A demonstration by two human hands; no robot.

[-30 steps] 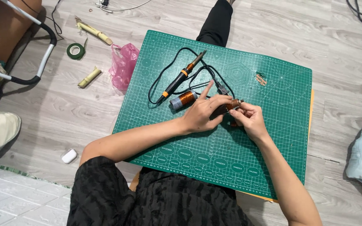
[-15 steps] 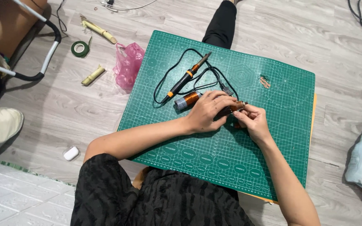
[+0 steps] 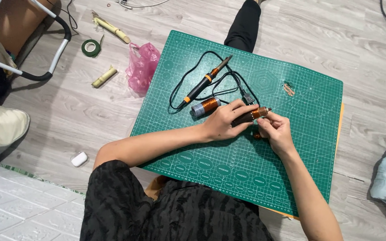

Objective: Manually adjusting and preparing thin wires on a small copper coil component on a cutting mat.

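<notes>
Left hand (image 3: pixel 222 122): fingers wrapped around a dark cylindrical tool (image 3: pixel 249 116), middle of the frame.
Right hand (image 3: pixel 275 129): fingertips pinching the tool's copper-coloured tip end, just right of the left hand.
Tool: held low over the green cutting mat (image 3: pixel 291 147), lying nearly level.
Copper wire spool (image 3: pixel 205 106): on the mat, just left of the left hand.
Soldering iron (image 3: pixel 205 81): above the spool, its black cord looping around it.
Pink plastic bag (image 3: pixel 143 67): on the wooden floor, left of the mat.
Green tape roll (image 3: pixel 90 47): upper left.
</notes>
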